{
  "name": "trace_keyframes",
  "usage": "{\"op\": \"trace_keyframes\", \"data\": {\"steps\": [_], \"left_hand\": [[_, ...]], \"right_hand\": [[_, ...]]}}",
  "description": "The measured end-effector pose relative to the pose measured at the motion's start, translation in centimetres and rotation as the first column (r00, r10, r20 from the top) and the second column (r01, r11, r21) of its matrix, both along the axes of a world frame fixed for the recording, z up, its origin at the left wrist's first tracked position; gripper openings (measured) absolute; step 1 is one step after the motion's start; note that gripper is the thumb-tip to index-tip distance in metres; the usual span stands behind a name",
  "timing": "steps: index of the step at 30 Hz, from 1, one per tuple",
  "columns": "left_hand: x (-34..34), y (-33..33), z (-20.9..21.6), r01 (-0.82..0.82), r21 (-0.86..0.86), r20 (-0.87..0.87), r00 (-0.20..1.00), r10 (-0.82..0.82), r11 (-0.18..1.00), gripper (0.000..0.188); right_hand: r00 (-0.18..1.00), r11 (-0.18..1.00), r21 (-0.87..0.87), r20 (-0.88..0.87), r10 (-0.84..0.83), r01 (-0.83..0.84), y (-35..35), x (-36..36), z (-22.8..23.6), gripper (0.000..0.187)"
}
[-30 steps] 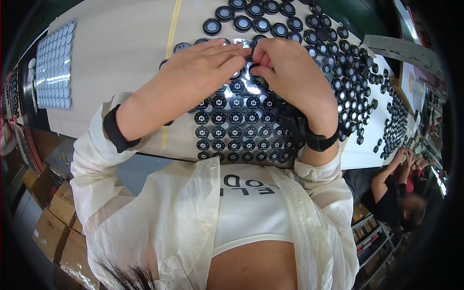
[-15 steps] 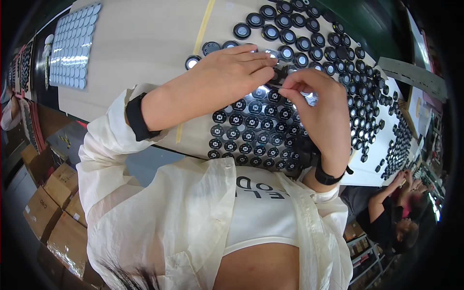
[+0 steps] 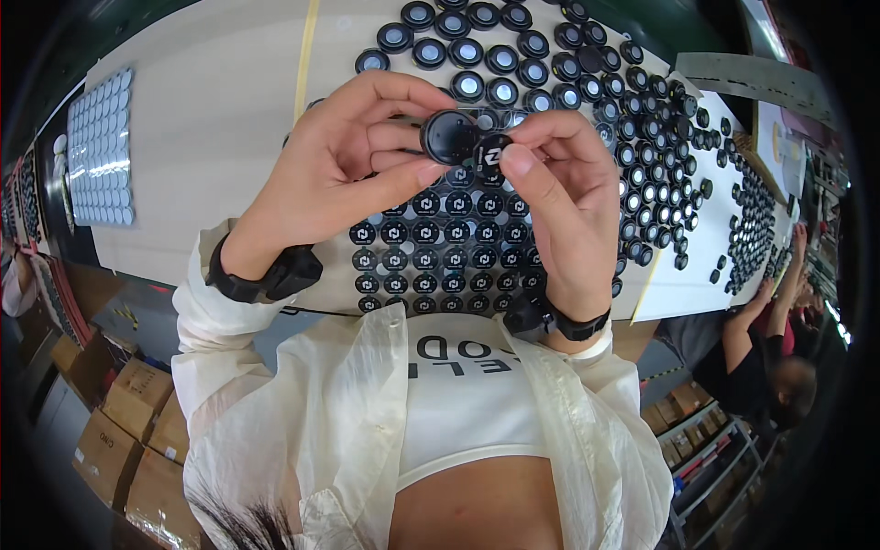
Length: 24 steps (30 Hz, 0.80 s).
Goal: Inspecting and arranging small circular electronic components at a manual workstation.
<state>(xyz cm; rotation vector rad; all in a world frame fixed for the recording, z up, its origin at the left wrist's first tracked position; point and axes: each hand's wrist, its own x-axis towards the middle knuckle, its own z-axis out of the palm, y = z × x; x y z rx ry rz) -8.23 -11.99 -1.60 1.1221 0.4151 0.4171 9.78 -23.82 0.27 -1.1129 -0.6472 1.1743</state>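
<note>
My left hand (image 3: pixel 353 151) grips a glossy black round cap (image 3: pixel 448 137) by its edge, between thumb and fingers. Close against its right side, a round black sticker (image 3: pixel 492 158) with a white mark is pinched in the thumb and fingertips of my right hand (image 3: pixel 570 179). Whether sticker and cap touch, I cannot tell. Below both hands lies a clear sheet of round black stickers (image 3: pixel 425 232) in rows, its upper part partly hidden by my hands. Black wristbands circle both wrists.
Many black round parts with pale centres (image 3: pixel 466 52) cover the table's far side and right. A sheet of pale round discs (image 3: pixel 103 147) lies far left. Yellow tape (image 3: pixel 307 55) crosses the table (image 3: pixel 211 119). A grey metal bar (image 3: pixel 747 73) juts in, and a co-worker (image 3: pixel 742 353) is at right.
My left hand has lifted a black cap off the table. My right hand has raised the sticker beside it. The whole view has shifted slightly.
</note>
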Motion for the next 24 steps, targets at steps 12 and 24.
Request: {"op": "trace_keyframes", "data": {"steps": [12, 24], "left_hand": [[0.55, -0.27, 0.46, -0.024, 0.173, -0.073, 0.997, 0.037, 0.985, 0.045], [0.79, -0.85, 0.47, -0.115, 0.253, -0.067, 0.988, 0.136, 0.961, 0.042]], "right_hand": [[0.989, 0.998, -0.027, 0.139, -0.048, 0.052, 0.86, -0.36, -0.23, 0.015], [0.979, 0.994, -0.031, 0.181, -0.098, 0.105, 1.04, -0.92, -0.42, 0.013]]}}
